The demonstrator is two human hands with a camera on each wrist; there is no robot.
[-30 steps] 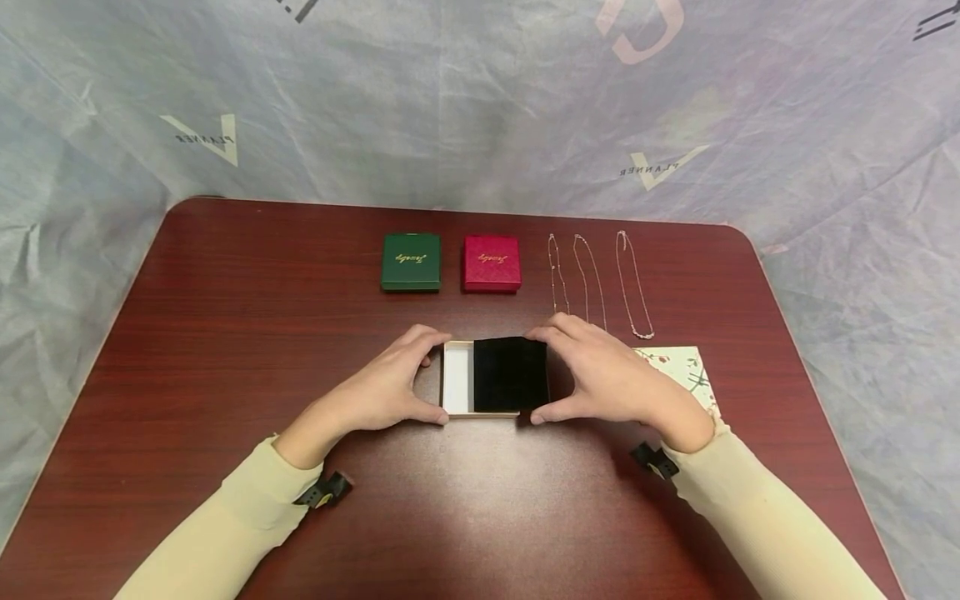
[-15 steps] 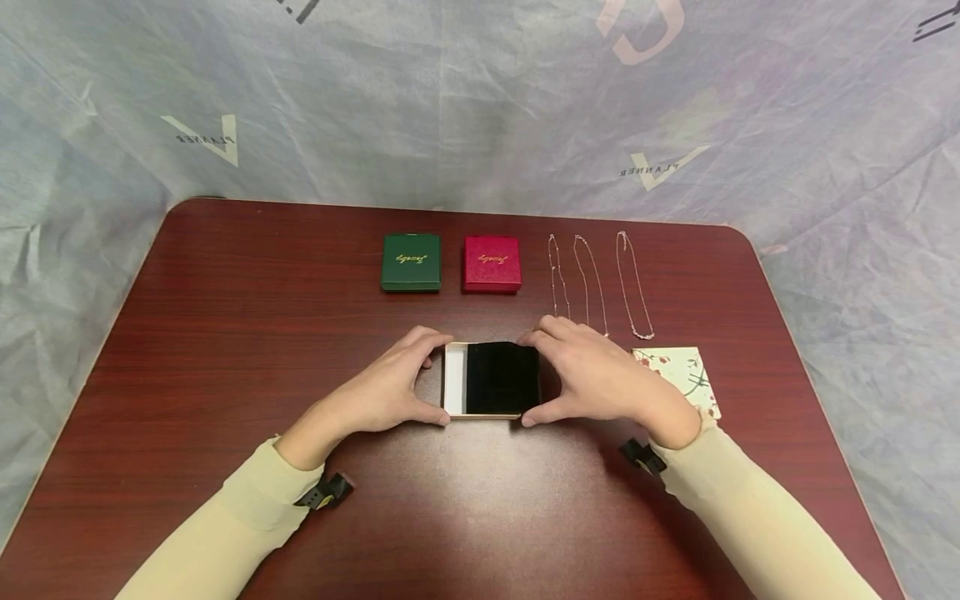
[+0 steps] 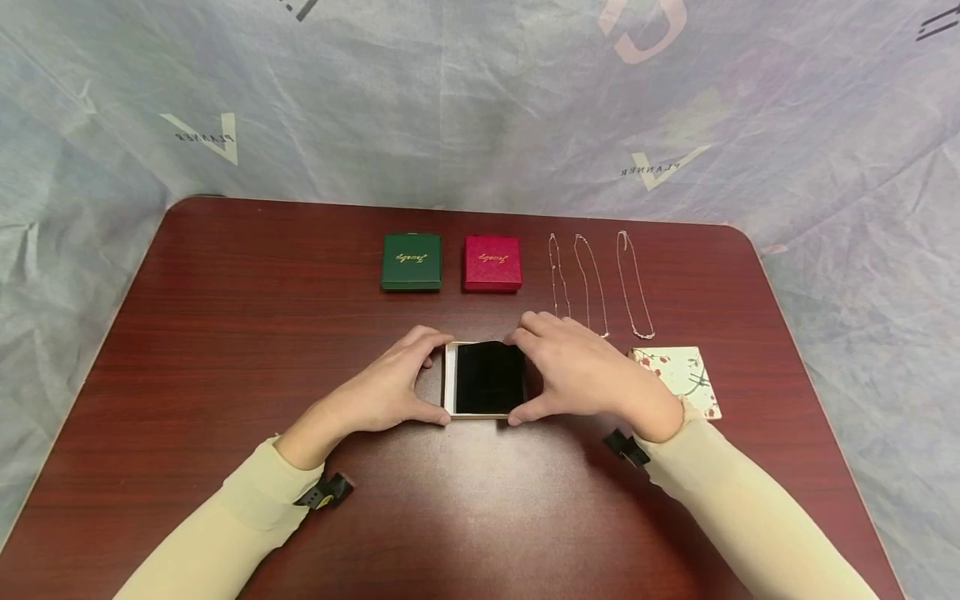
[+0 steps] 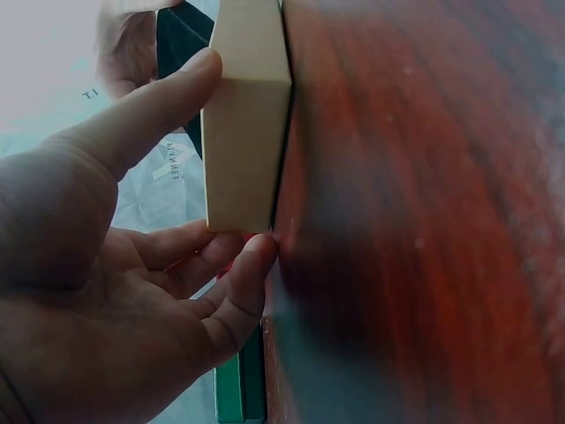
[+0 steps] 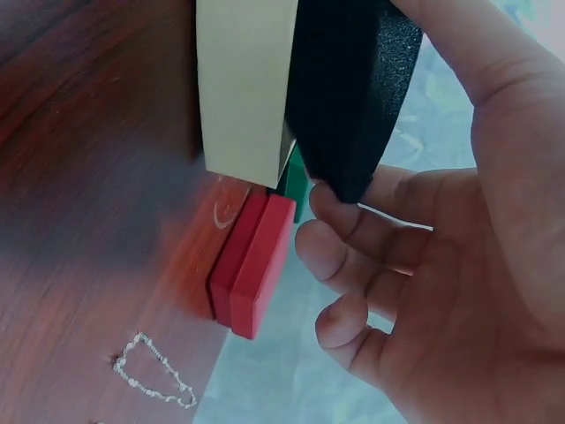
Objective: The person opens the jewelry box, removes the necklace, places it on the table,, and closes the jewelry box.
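A small cream box base (image 3: 451, 379) with a white inside lies at the middle of the table. My left hand (image 3: 390, 383) holds its left end, thumb on the near side and fingers on the far side. The box's plain outer wall (image 4: 243, 150) fills the space between thumb and fingers in the left wrist view. My right hand (image 3: 577, 367) grips a black jewellery box pad (image 3: 490, 379) by its right end. The pad lies over the base, leaving a narrow white strip at the left. In the right wrist view, the black pad (image 5: 349, 97) tilts away from the box wall (image 5: 243, 88).
Beyond the hands stand a green jewellery box (image 3: 411, 260) and a red jewellery box (image 3: 492, 262). Three thin necklaces (image 3: 636, 283) lie at the right. A floral cream lid (image 3: 678, 379) rests beside my right forearm. Grey printed cloth (image 3: 450, 100) hangs behind the table.
My right hand has moved left with the black pad, and the white strip has narrowed. More of the floral lid shows. My left hand has stayed still.
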